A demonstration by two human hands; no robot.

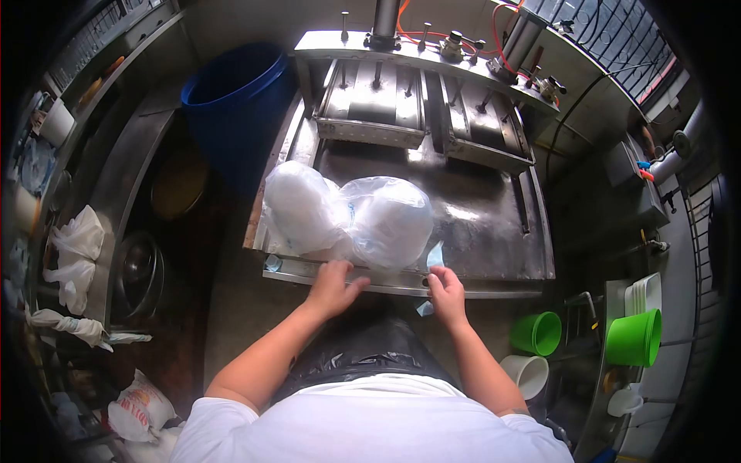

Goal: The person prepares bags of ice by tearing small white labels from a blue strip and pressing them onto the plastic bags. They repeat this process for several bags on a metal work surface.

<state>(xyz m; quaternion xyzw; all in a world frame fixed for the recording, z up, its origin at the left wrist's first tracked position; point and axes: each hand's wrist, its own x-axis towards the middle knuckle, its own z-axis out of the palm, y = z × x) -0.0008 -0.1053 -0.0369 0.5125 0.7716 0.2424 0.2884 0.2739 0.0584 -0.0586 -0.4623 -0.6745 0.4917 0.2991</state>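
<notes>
Two bulging bundles of translucent white plastic bags [390, 220] sit side by side on the metal press table, pinched together in the middle. My left hand [333, 288] is at the table's front edge, just below the bundles, its thumb apart from the fingers and nothing visible in it. At the same edge, further right, my right hand [446, 295] pinches a small light blue scrap [435, 255], thin like film or paper. Another light blue scrap [424, 309] shows just below that hand; what it rests on cannot be told.
Behind the bundles stand two metal press trays [370, 131] under a frame with cylinders. A blue barrel [239, 100] is at the back left. Green buckets [633, 339] and a white bucket [525, 376] stand at right. A crumpled light blue piece [272, 263] lies at the table's front-left corner.
</notes>
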